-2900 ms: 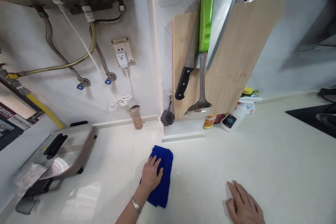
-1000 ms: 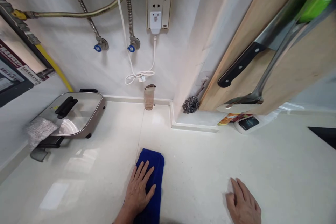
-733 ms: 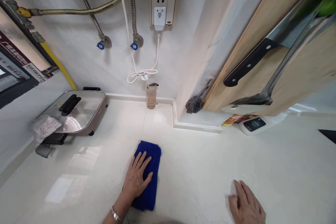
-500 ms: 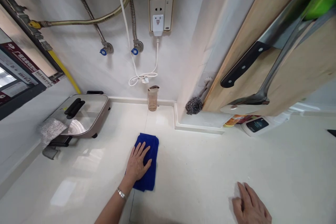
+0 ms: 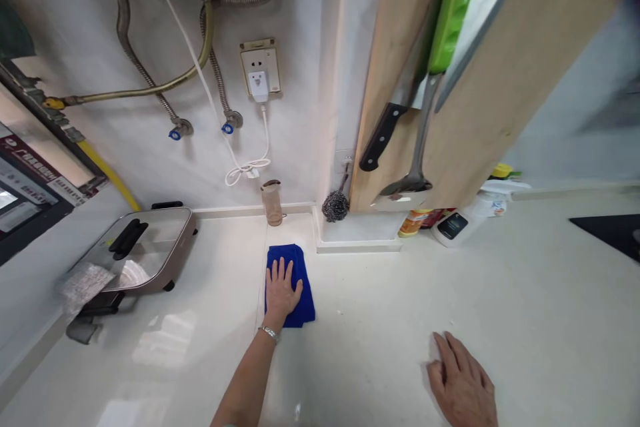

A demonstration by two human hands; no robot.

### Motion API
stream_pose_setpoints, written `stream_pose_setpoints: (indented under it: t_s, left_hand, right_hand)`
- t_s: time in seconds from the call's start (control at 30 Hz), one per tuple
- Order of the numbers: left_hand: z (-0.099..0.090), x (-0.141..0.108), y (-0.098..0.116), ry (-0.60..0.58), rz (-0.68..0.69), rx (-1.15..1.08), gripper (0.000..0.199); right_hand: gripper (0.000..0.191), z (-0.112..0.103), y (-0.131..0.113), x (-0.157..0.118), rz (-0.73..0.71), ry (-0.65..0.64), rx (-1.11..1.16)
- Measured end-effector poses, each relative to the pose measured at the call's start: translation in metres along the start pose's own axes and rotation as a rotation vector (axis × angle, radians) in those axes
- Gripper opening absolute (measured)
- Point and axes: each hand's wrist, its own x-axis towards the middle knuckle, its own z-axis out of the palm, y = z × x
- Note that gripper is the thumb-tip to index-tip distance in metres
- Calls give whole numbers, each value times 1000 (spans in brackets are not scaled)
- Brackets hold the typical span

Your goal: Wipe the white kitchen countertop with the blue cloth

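My left hand (image 5: pixel 283 290) lies flat, fingers spread, on a folded blue cloth (image 5: pixel 304 300) on the white countertop (image 5: pixel 370 353). Part of the cloth is hidden beneath the palm, and a silvery band circles the wrist. Just beyond the cloth, against the wall, stands a clear brownish bottle (image 5: pixel 273 203) with a dark loop at its top. Off to the right, my right hand (image 5: pixel 463 377) rests on the bare counter, its fingers loosely bent and slightly apart, with nothing in it.
An electric pan (image 5: pixel 150 247) with a glass lid sits at left. A wall corner juts out mid-right, bearing a steel-wool scrubber (image 5: pixel 335 205), a knife (image 5: pixel 383 137), a ladle (image 5: pixel 417 167) and a wooden board (image 5: pixel 480 140). A white bottle (image 5: pixel 457 223) stands behind.
My left hand and the blue cloth have slid rightward and toward the wall, off the counter seam. The view has turned right. My right hand still rests on the counter.
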Motion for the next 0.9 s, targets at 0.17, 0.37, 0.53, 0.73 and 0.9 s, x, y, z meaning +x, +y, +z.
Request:
stream_pose_setpoints:
  t_s: [0.17, 0.37, 0.53, 0.73, 0.9]
  left_hand:
    - [20, -2, 38, 60, 79, -63, 66]
    - [23, -18, 57, 21, 194, -81, 69]
    - [12, -39, 65, -18, 269, -100, 71]
    - [-2, -84, 69, -40, 307, -103, 71]
    - [-14, -111, 72, -47, 306, -87, 70]
  right_hand:
    - [55, 1, 0, 2, 1, -2, 13]
    - [53, 0, 0, 4, -24, 36, 8]
    - [53, -2, 2, 2, -19, 17, 15]
    - [53, -7, 0, 0, 4, -30, 12]
    - [52, -9, -1, 2, -10, -25, 3]
